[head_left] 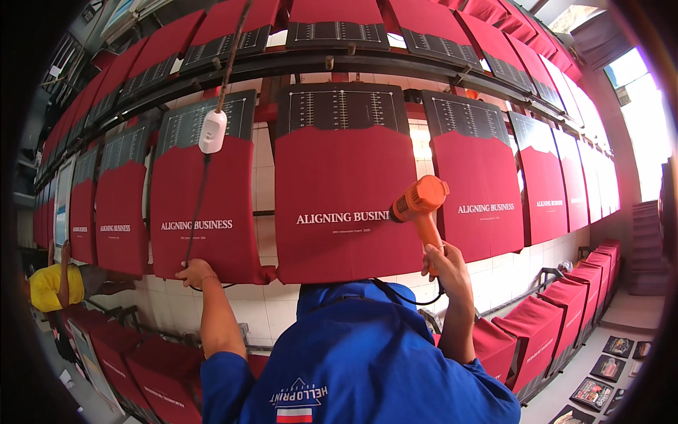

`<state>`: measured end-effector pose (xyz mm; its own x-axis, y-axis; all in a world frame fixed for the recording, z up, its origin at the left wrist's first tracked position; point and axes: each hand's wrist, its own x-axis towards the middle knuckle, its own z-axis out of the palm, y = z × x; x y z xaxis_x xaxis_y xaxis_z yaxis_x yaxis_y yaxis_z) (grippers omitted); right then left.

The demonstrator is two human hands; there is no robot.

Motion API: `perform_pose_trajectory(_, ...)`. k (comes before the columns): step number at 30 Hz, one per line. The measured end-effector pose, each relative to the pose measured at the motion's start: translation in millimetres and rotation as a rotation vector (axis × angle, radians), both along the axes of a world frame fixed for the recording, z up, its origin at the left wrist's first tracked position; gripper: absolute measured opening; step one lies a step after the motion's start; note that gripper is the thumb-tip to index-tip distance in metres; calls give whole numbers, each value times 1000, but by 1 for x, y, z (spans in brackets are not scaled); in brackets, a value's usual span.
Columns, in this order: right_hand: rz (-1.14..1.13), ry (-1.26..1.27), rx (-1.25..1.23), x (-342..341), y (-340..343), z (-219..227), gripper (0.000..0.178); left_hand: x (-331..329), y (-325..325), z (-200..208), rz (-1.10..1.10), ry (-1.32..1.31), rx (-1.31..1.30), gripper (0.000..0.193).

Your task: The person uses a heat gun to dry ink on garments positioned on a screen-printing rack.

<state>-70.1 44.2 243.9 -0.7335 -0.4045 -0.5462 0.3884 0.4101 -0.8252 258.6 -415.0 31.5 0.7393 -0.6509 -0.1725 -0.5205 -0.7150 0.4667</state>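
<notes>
My right hand [441,263] grips the handle of an orange heat gun [418,201]. Its nozzle points left at a red cloth with white print [339,205], which is stretched on a dark ruled board [341,107] straight ahead. My left hand [196,273] is closed at the lower edge of the neighbouring red cloth [201,212], over a black cable [200,205]. That cable drops from a white plug box [212,131] hanging in front of the board. A second black cord [402,297] loops from the heat gun across my blue shirt [353,367].
Red cloths on ruled boards run in long rows left, right and above [487,191]. More red cloths lie on a lower row at the right [565,304]. A person in a yellow shirt [46,286] works far left. Dark printed squares [618,346] lie bottom right.
</notes>
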Motion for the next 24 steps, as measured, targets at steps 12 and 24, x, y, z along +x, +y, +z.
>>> perform_pose_trajectory(12,55,-8,11,0,-10,-5,26,3,0,0,20,17,-18,59)
perform_pose_trajectory(24,110,30,15,4,-21,-10,29,-1,1,4,15,31,-19,58)
